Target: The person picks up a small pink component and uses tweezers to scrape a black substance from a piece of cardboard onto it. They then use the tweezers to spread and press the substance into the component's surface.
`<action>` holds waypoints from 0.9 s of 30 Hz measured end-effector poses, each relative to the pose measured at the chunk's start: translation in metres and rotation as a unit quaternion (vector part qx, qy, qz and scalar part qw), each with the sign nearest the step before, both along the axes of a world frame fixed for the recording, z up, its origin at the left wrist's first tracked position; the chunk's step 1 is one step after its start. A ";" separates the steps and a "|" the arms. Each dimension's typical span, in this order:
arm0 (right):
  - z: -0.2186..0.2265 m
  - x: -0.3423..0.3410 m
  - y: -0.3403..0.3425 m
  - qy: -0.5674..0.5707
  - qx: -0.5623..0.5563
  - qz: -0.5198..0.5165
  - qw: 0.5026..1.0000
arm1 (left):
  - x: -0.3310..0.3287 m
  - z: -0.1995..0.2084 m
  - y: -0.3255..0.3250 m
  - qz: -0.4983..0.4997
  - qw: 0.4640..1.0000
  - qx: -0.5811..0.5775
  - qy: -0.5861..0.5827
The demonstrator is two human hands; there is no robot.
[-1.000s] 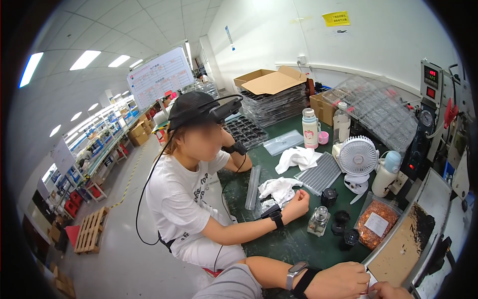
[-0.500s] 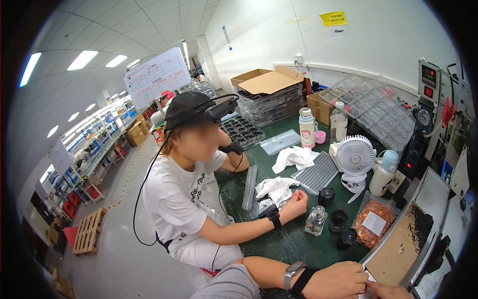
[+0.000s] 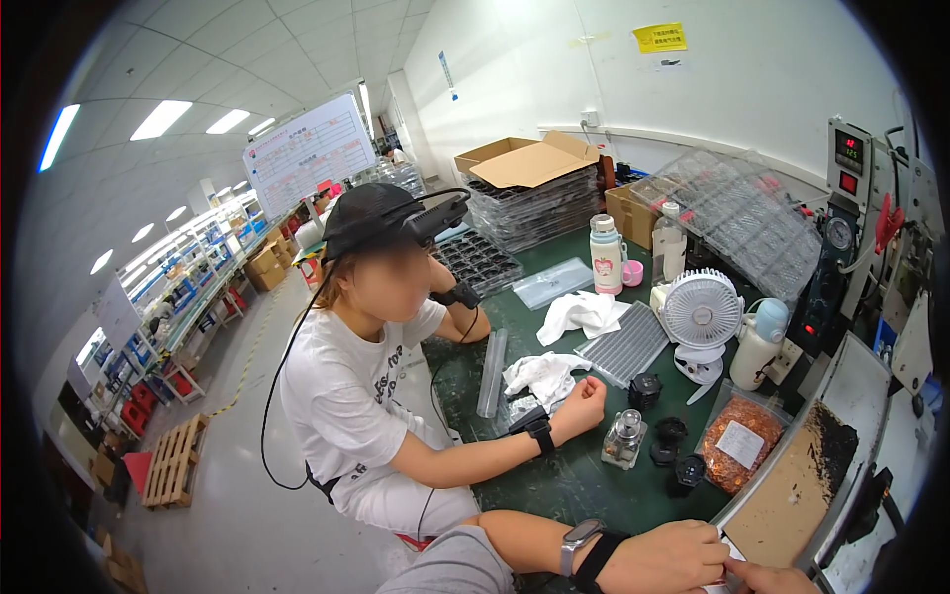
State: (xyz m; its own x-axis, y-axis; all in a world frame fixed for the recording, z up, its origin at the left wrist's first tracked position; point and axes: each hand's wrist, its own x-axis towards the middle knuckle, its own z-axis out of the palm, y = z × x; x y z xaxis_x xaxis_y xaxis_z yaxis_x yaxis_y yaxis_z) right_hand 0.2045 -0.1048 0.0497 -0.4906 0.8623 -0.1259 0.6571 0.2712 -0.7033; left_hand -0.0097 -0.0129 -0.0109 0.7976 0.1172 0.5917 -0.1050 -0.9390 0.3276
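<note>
At the lower right edge, my left hand (image 3: 673,556) is closed, fingers curled downward, with a watch and a black strap at its wrist. My right hand (image 3: 770,578) shows only in part; its visible finger presses in beside the left fingertips. Both hands meet over a white and reddish thing, mostly covered, whose kind I cannot make out. Right beyond them lies a tray with a brown board (image 3: 782,505) bearing black bits. Closest on the table are small black parts (image 3: 689,471), a clear glass bottle (image 3: 624,439) and a bag of copper-coloured pieces (image 3: 744,444).
A co-worker (image 3: 366,366) sits at the left, one bent hand (image 3: 580,408) over the green table. Behind stand a white fan (image 3: 701,309), a pale flask (image 3: 760,346), a bottle (image 3: 606,255), clear trays (image 3: 737,218) and stacked black trays (image 3: 539,203). A controller (image 3: 849,158) hangs at right.
The view has shifted very slightly, so everything sits a little further left. My hands keep nearly the same pose, and the co-worker's hand stays where it was.
</note>
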 end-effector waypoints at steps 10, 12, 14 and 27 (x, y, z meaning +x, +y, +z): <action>-0.003 -0.001 0.000 0.016 0.006 0.003 1.000 | -0.003 0.001 -0.001 -0.005 1.000 -0.007 -0.002; -0.001 -0.002 0.000 0.012 0.001 -0.002 1.000 | -0.004 0.001 -0.001 -0.004 1.000 -0.011 -0.006; 0.000 -0.003 0.000 0.011 -0.007 -0.003 1.000 | -0.004 0.002 -0.001 -0.001 1.000 -0.010 0.001; 0.000 -0.003 0.000 0.015 -0.008 -0.012 1.000 | -0.003 0.000 0.000 0.005 1.000 0.004 0.001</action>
State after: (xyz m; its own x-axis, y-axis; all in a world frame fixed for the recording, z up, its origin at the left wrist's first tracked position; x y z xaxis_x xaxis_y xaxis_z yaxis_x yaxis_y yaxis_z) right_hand 0.2015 -0.1048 0.0493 -0.4733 0.8720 -0.1249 0.6424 0.2446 -0.7263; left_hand -0.0129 -0.0126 -0.0107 0.7977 0.1213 0.5908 -0.0944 -0.9424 0.3208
